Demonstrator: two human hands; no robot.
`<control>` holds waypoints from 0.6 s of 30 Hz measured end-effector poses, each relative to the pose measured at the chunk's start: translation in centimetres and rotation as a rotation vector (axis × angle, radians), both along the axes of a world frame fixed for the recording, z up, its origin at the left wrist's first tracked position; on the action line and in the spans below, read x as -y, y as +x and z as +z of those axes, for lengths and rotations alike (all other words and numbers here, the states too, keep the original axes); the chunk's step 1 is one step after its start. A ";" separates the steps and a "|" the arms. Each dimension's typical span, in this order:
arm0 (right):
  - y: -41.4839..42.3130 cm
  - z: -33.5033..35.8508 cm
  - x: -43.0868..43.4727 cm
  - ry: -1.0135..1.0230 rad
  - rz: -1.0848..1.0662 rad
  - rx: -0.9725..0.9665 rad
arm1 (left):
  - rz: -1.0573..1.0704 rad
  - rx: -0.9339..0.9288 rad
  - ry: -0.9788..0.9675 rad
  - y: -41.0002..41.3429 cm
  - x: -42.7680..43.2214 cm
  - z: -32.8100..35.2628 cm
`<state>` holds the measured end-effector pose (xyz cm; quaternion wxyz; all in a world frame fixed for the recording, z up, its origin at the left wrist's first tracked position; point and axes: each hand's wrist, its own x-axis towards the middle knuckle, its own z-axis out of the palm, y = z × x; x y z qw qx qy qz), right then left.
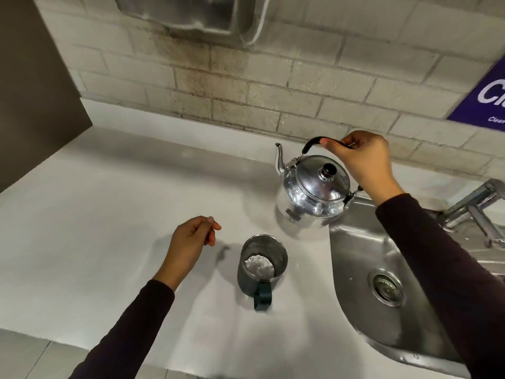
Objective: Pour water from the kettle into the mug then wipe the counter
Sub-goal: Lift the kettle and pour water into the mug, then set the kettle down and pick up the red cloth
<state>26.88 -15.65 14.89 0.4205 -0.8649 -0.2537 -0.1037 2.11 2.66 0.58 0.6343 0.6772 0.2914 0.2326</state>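
Observation:
A shiny steel kettle (311, 194) with a black lid knob stands upright at the back of the white counter (109, 214), spout pointing left. My right hand (363, 162) grips its black arched handle from above. In front of it stands a dark metal mug (261, 269), open top up, handle toward me, with something white and foamy at the bottom. My left hand (191, 242) hovers over the counter to the left of the mug, fingers loosely curled, holding nothing.
A steel sink (382, 283) with a drain lies to the right, its rim close to kettle and mug. A metal tap (475, 209) is at the far right. The brick wall carries a blue sign (483, 99) and a metal dispenser (191, 15).

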 end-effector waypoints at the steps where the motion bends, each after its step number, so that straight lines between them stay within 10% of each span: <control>1: 0.8 -0.3 -1.4 -0.014 -0.001 -0.003 | 0.011 -0.001 -0.001 0.0 -0.1 0.1; 18: 7.4 -8.9 -16.7 -0.125 0.205 -0.114 | 0.188 -0.064 -0.029 -1.0 -1.9 -0.4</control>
